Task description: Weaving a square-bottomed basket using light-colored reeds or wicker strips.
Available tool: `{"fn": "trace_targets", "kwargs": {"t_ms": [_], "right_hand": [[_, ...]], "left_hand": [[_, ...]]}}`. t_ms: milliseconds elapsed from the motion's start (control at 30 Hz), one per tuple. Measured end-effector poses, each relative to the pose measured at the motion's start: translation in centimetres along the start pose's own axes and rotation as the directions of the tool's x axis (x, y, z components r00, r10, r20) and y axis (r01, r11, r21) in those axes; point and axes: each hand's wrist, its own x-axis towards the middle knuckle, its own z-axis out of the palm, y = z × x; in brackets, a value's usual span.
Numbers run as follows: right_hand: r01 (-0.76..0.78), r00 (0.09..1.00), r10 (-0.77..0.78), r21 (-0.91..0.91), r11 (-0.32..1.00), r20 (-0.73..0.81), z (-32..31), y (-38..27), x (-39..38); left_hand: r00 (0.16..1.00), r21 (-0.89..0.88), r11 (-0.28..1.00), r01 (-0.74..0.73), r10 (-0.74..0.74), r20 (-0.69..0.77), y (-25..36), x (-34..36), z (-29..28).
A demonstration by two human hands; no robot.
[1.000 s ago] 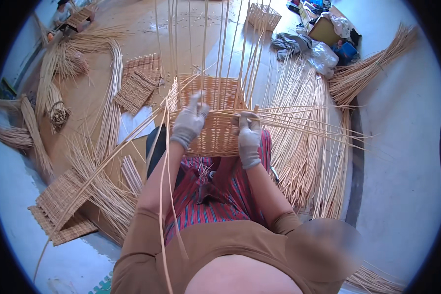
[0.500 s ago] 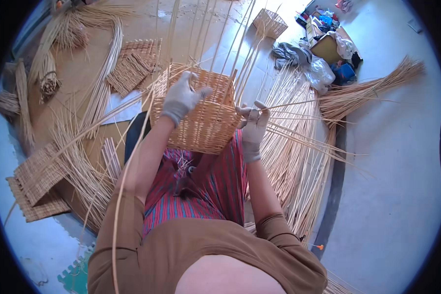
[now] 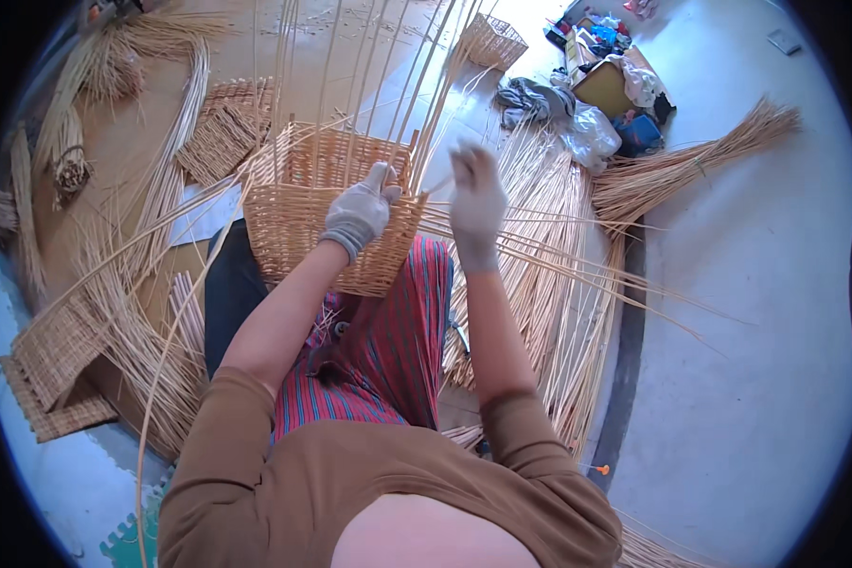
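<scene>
A half-woven wicker basket [image 3: 293, 237] rests tilted against my knees, with long upright stakes [image 3: 350, 95] rising from its walls. My left hand [image 3: 362, 210], in a pale work glove, grips the near rim close to the right corner, thumb and fingers closed on the wall. Just right of that corner my right hand [image 3: 476, 201], gloved too, is raised with its fingers drawn together and blurred. A pale wicker strand [image 3: 437, 186] runs from the basket corner to it. More loose strands [image 3: 559, 265] stick out to the right beneath my right hand.
Long wicker rods [image 3: 540, 312] lie on the floor at right, with a tied bundle [image 3: 701, 166] beyond. Woven panels [image 3: 62, 355] lie at left, others [image 3: 220, 142] farther off. Another small basket [image 3: 492, 43] stands at the back, near a box of bags and cloth [image 3: 604, 87].
My left hand has slid along the rim toward the right corner and closed there. The right hand has lifted away from the corner. The whole scene has shifted slightly left in view.
</scene>
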Motion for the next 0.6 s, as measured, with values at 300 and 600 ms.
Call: {"fn": "trace_targets", "kwargs": {"t_ms": [300, 600], "right_hand": [[-0.468, 0.850, 0.525, 0.383, 0.796, -0.053, -3.7, 4.9, -1.7], [-0.323, 0.940, 0.341, 0.402, 0.857, 0.029, -4.4, -2.4, -4.4]], "left_hand": [[0.877, -0.062, 0.960, -0.273, 0.222, -0.427, 1.5, -4.3, -1.4], [0.875, 0.367, 0.827, -0.425, 0.479, -0.066, 0.4, -4.4, 0.5]]}}
